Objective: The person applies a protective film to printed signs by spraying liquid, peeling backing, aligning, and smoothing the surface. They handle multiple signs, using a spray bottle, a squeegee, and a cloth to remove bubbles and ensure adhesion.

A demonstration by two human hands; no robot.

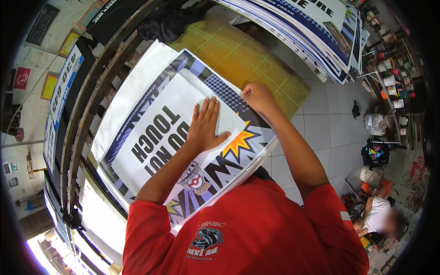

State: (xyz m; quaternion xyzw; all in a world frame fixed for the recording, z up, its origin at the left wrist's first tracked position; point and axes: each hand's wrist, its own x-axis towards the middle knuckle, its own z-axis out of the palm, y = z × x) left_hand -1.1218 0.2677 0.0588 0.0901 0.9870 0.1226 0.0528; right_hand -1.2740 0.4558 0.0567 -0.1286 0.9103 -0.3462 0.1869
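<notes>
A printed poster sheet (145, 123) lies in front of me, with a white panel, bold black lettering, blue-purple borders and an orange starburst. My left hand (205, 124) rests palm down on its white panel, fingers stretched and thumb out to the side. At the far right edge of the sheet is my right hand (258, 96), its fingers curled in. Whatever it pinches there, if anything, is hidden by the fingers. White sheet material (133, 89) shows beneath the poster along its left side.
Beyond the poster lies a yellowish cutting mat (224, 50) with green grid lines. A stack of printed boards (302, 39) sits at the top right. Dark metal rails (75, 133) run along the left. Crowded shelves (394, 82) and a seated person (382, 217) are at right, past the tiled floor (321, 133).
</notes>
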